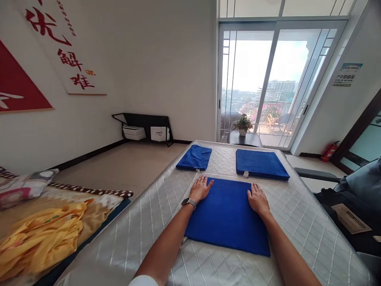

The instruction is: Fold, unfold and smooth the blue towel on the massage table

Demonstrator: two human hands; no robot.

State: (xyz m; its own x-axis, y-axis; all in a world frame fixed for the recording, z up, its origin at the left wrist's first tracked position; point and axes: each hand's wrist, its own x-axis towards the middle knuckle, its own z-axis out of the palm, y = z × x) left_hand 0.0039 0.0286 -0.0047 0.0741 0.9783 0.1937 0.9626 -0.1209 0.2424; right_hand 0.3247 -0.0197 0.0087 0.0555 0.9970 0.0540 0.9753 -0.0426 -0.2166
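A flat blue cloth (228, 214), which looks like a folded towel, lies on the quilted silver-grey mattress (143, 230) before me. My left hand (201, 189) rests flat on its far left edge, fingers stretched out, with a watch on the wrist. At the far right edge lies my right hand (258, 198), palm down with the fingers straight. Beyond the hands are a smaller folded blue cloth (195, 157) on the left and a stack of folded blue cloths (261, 163) on the right. White tags show at the near edges of both.
To the left, a low bed carries a yellow cloth (44, 234) and a pillow (26, 188). A potted plant (243, 125) stands on a chair past the mattress, before glass sliding doors. Dark bags with a cardboard label (351, 218) lie on the right.
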